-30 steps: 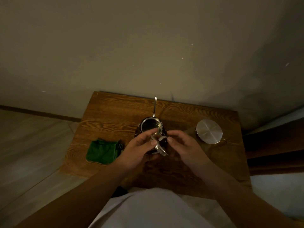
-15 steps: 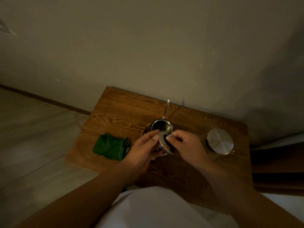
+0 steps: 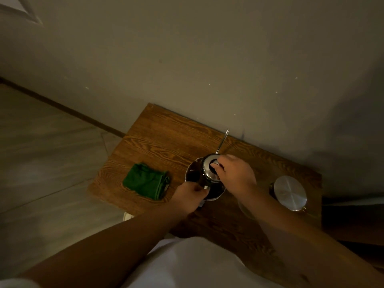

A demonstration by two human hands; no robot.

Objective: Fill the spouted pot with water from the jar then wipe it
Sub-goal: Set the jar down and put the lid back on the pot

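The steel spouted pot (image 3: 193,173) stands mid-table, its thin spout (image 3: 222,142) pointing toward the wall. My right hand (image 3: 235,176) pinches the dark knob of the pot's lid (image 3: 207,170), which sits tilted over the pot's mouth. At the pot's near side, my left hand (image 3: 187,196) curls its fingers round the handle. The jar (image 3: 289,193), capped with a round metal lid, stands at the right end of the table. A folded green cloth (image 3: 145,180) lies to the left of the pot.
The small wooden table (image 3: 162,134) stands against a plain wall. Grey floor lies to its left. A dark piece of furniture borders the table's right edge. The light is dim.
My right hand took the lid from between both hands and carried it over the pot's mouth. My left hand dropped to the pot's near side. The camera swung left.
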